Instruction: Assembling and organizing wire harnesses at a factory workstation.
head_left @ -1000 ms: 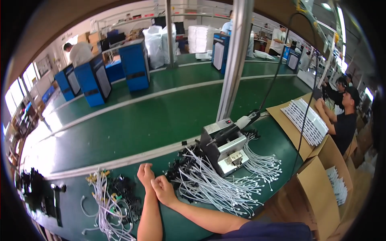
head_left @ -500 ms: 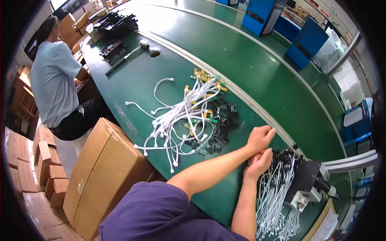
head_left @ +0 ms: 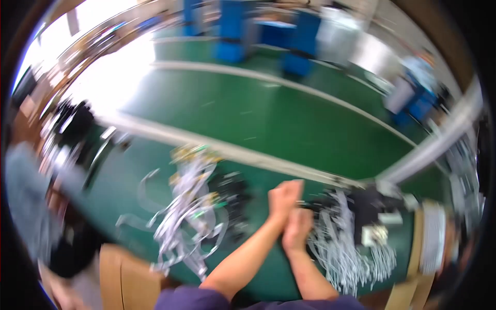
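Note:
My left hand (head_left: pixel 285 200) and my right hand (head_left: pixel 297 229) are close together over the green table, the left slightly farther off. Both have curled fingers; whatever is between them is hidden and blurred. To their left lies a loose heap of white cables (head_left: pixel 181 222) with small yellow and green boards (head_left: pixel 194 153) at its far end. A pile of small black parts (head_left: pixel 231 199) sits between that heap and my left hand. Just right of my right hand, a bundle of thin white wires (head_left: pixel 336 250) spreads toward the near edge, with black pieces at its far end.
A black device (head_left: pixel 366 206) stands behind the wires at right, beside a cardboard piece with a white sheet (head_left: pixel 433 235). A pale rail (head_left: pixel 248 155) runs behind the work. At left are a cardboard box (head_left: pixel 132 279) and a seated person (head_left: pixel 28 199). Blue machines (head_left: pixel 232 33) stand farther back.
The whole view has swung to the right and is blurred, so the table and hands appear shifted left. My hands remain together beside the wires, fingers still curled.

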Action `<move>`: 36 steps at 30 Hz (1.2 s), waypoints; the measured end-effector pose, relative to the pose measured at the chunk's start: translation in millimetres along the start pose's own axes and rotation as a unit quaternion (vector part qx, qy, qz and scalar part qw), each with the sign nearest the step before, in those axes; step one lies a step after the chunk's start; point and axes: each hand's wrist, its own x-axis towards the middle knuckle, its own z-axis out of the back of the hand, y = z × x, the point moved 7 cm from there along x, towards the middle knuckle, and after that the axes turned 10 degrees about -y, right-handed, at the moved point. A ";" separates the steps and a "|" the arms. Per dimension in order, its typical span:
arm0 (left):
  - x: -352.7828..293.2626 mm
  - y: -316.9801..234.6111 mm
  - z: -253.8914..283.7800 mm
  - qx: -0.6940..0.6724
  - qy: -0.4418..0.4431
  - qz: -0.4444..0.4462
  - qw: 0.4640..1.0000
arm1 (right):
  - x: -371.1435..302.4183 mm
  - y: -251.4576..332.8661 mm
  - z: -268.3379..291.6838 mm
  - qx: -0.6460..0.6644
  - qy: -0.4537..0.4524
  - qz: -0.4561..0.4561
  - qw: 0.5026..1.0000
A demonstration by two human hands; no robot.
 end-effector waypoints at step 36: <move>17.4 7.5 4.9 -0.218 0.036 0.076 0.972 | 23.3 -5.6 -33.6 0.143 -0.053 -0.082 0.985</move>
